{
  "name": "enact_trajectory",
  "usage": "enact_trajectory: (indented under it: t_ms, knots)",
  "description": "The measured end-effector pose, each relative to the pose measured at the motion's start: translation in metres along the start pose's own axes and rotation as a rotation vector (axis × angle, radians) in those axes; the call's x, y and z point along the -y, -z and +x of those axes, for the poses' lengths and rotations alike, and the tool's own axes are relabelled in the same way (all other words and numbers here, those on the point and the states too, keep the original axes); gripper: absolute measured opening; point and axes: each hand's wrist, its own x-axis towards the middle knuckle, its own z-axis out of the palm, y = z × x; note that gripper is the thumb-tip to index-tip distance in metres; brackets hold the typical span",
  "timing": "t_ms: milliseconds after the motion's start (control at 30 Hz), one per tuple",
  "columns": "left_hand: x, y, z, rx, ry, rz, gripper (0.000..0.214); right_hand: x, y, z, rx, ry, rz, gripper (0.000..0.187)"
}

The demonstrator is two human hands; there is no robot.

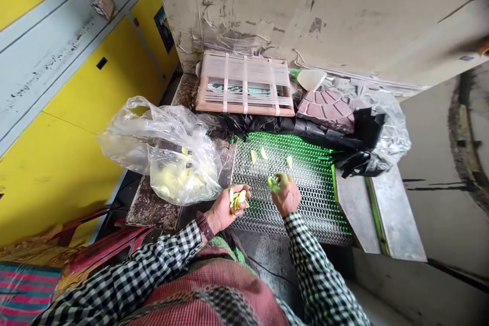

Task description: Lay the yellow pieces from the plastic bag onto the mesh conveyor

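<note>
My left hand [225, 210] is cupped palm up and holds a small pile of pale yellow-green slices [237, 198] at the near left edge of a wire mesh tray [313, 198]. My right hand [286, 194] is over the mesh, its fingers pinched on one slice [271, 182]. Three more slices [263, 153] lie apart on the mesh farther back. A clear plastic bag [179, 173] with more slices sits to the left of my left hand.
A wooden slatted frame [244, 84] and a dark red patterned tile [328, 107] lie behind the mesh on black plastic sheeting [355, 137]. A metal ledge [393, 214] runs on the right. A yellow and grey wall panel [76, 97] stands on the left.
</note>
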Motion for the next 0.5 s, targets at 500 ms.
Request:
enact_trajectory:
  t_ms: [500]
  knots:
    - [-0.010,0.015,-0.001,0.025,0.026,0.094,0.017,0.058,-0.045,0.082,0.072,0.248,-0.016,0.025]
